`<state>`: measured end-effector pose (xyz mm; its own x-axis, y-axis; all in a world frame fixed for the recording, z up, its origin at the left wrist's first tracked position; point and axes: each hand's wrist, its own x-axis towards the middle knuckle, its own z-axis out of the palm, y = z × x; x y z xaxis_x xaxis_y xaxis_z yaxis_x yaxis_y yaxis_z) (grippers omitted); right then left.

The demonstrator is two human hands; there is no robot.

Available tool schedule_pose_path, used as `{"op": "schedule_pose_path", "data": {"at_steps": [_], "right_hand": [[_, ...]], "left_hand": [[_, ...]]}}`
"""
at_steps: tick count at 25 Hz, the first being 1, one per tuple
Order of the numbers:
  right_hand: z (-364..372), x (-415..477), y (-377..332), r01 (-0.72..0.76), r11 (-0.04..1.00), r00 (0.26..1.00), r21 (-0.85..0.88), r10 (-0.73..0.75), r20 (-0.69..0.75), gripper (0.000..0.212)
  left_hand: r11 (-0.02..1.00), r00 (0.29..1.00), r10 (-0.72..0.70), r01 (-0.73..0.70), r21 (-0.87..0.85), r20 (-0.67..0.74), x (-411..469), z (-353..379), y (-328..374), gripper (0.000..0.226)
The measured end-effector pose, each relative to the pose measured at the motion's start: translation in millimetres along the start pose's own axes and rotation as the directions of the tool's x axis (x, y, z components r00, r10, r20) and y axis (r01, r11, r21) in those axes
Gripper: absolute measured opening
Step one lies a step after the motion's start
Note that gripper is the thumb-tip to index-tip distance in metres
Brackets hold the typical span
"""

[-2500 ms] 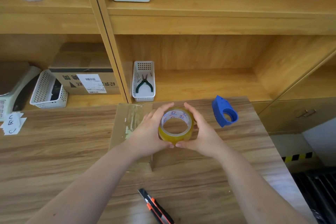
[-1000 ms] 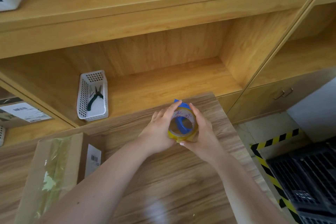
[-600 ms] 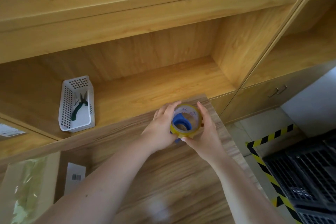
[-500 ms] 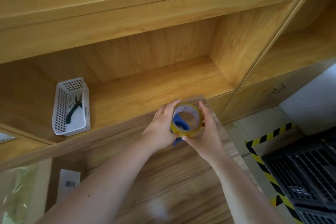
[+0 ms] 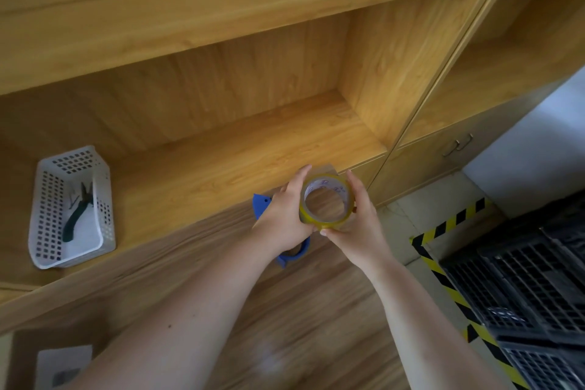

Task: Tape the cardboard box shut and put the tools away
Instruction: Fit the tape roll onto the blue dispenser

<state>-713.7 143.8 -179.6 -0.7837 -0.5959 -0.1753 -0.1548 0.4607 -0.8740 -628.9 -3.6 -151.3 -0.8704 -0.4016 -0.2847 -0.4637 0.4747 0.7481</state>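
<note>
Gripping tape roll (image 5: 326, 202) between both hands' fingers (image 5: 292, 182); core print unreadable.

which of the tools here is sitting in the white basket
The green-handled pliers lie in the white basket; the tape roll is held in both hands, the blue dispenser behind them.

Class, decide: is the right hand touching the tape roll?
Touching. The head view shows the right hand with fingers wrapped against the tape roll rim.

Left hand (image 5: 281, 222) and right hand (image 5: 354, 228) hold tape roll (image 5: 326, 201) above blue dispenser (image 5: 292, 255) on table (image 5: 300, 326)
</note>
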Motion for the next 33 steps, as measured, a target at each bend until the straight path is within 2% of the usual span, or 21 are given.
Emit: {"op": "schedule_pose_path", "data": {"at_steps": [5, 12, 17, 26, 29, 33], "right_hand": [[1.8, 14.8, 19.9, -0.047, 0.999, 0.999, 0.006, 0.047, -0.005, 0.117], [12.8, 25.8, 47.5, -0.093, 0.994, 0.996, 0.061, 0.094, -0.006, 0.120], [21.2, 28.9, 60.7, -0.078, 0.997, 0.997, -0.010, 0.078, 0.006, 0.120], [22.2, 24.4, 62.3, -0.059, 0.995, 0.998, -0.077, 0.059, -0.007, 0.113], [15.9, 17.8, 57.7, -0.065, 0.998, 0.998, -0.019, 0.064, -0.017, 0.113], [2.7, 1.3, 47.5, -0.043, 0.999, 0.999, -0.014, 0.043, -0.012, 0.108]], "left_hand": [[0.999, 0.999, 0.012, -0.014, 0.037, 0.052, 21.6, 10.3, -7.5, 0.115], [0.980, 0.998, 0.019, -0.032, 0.198, 0.067, 39.9, 27.3, -14.8, 0.107], [0.951, 0.995, -0.022, -0.009, 0.310, 0.095, 42.0, 34.3, -22.3, 0.107], [0.910, 0.989, 0.035, -0.092, 0.405, 0.146, 40.4, 36.0, -24.3, 0.107], [0.907, 0.987, 0.064, -0.119, 0.405, 0.145, 33.1, 28.3, -15.4, 0.094], [0.881, 0.994, 0.089, -0.108, 0.461, 0.062, 13.9, 14.6, -8.6, 0.058]]}}
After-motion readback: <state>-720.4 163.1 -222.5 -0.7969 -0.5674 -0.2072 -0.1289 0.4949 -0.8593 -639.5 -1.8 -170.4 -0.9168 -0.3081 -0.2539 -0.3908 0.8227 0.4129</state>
